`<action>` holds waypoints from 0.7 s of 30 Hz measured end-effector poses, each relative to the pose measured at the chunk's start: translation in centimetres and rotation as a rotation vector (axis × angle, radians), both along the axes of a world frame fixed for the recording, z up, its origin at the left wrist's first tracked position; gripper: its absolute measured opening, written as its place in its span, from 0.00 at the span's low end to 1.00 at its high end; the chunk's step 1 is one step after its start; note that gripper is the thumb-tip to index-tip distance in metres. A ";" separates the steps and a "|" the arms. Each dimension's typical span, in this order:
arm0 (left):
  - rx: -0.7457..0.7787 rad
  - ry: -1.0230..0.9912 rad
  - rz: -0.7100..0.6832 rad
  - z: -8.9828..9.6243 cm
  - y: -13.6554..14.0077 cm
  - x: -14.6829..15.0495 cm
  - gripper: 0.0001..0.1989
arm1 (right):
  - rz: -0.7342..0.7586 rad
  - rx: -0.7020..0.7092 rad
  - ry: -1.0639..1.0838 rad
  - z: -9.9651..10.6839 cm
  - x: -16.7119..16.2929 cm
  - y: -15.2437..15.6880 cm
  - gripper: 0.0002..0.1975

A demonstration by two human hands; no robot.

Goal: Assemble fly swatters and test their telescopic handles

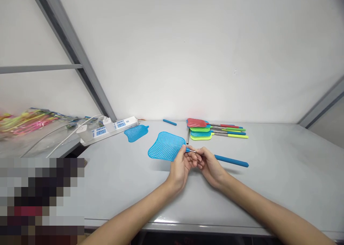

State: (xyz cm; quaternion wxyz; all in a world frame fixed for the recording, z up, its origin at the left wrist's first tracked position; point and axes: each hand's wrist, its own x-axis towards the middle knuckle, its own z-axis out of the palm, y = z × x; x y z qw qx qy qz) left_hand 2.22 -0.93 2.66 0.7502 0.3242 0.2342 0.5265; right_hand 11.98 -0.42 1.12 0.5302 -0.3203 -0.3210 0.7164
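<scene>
A blue fly swatter is held in both hands above the table, its perforated head to the left and its blue handle to the right. My left hand pinches the neck where the head meets the metal rod. My right hand grips the rod just short of the handle, fingers closed; the fingertips of both hands come close together. Behind them lies a loose blue swatter head. A separate blue handle and an upright-pointing metal tube also lie on the table.
Several fly swatters in red, green, blue and yellow are stacked at the back, handles rightward. A white power strip with plugs and cables stands at the left, beside bagged colourful items. The table's front edge runs below my forearms.
</scene>
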 end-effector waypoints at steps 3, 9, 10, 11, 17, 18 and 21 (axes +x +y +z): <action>0.026 0.021 0.015 -0.1 0.0 -0.1 0.14 | 0.002 -0.005 0.018 0.2 -0.1 0.0 0.14; 0.078 0.014 0.012 0.1 0.0 -0.2 0.15 | 0.005 -0.008 0.068 0.6 -0.1 0.0 0.14; 0.081 0.012 0.014 0.1 0.0 -0.2 0.15 | 0.004 -0.008 0.072 0.6 -0.1 0.0 0.14; 0.083 0.012 0.015 0.1 0.1 -0.2 0.15 | 0.006 -0.007 0.073 0.6 -0.1 0.0 0.14; 0.077 0.002 0.020 0.2 0.2 -0.3 0.13 | 0.003 -0.011 0.077 0.9 -0.1 -0.2 0.14; 0.074 -0.005 0.019 0.2 0.2 -0.3 0.13 | 0.002 -0.014 0.074 0.9 0.0 -0.2 0.15; 0.075 -0.009 0.026 0.4 0.2 -0.4 0.13 | 0.011 -0.019 0.061 0.9 0.0 -0.2 0.15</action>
